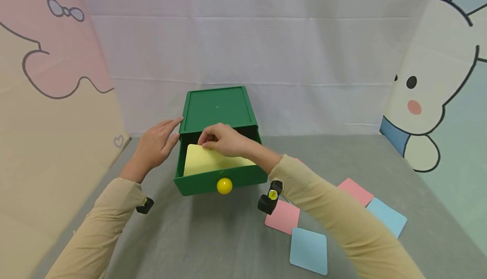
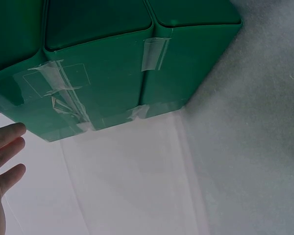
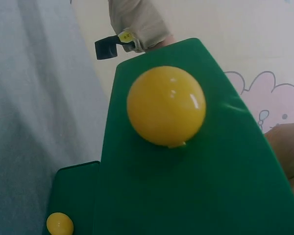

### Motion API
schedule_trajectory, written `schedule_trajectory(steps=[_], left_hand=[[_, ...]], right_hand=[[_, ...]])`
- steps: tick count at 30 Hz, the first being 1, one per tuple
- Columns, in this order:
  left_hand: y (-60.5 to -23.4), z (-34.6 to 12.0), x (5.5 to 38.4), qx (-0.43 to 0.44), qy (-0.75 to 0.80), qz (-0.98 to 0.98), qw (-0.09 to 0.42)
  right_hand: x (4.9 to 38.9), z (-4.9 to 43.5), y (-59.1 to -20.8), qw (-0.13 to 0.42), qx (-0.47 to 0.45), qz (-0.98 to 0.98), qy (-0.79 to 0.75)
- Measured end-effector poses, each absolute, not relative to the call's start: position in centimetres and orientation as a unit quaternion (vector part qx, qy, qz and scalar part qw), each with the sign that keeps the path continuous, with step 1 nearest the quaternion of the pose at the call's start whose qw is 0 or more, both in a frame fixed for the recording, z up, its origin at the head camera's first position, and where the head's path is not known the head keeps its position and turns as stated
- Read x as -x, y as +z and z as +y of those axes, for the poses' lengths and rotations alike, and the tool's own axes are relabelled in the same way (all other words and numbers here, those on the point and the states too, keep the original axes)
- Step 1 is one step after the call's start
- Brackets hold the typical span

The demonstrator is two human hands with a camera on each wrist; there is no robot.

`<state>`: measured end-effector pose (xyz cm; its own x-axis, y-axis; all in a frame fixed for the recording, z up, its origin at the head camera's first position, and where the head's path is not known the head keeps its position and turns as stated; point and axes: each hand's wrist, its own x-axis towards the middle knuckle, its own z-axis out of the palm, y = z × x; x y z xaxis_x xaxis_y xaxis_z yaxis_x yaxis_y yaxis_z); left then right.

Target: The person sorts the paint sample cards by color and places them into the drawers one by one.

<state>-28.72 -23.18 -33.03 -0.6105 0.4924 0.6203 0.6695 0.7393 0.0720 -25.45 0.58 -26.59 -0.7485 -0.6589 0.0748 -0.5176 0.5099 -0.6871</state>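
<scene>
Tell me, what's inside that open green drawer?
A yellow card is inside the green drawer, its upper edge pinched by the right hand. The card covers anything beneath it, and the hand hides part of the drawer's back.

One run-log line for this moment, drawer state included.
left hand: at green drawer unit | right hand: pinching yellow card | top drawer: open | pink cards, blue cards: on tabletop

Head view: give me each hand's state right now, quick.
Left hand: open, holding nothing, beside the green drawer unit.
Right hand: closed, pinching the upper edge of the yellow card.
</scene>
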Motion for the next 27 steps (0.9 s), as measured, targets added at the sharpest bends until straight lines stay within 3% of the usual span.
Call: schedule_trajectory(steps=[27], left_hand=[[-33.1, -23.3, 28.9, 0.327, -0.152, -0.885, 0.294]], right_hand=[[25.2, 0.8, -26.4, 0.089, 0.364, 0.88, -0.291]])
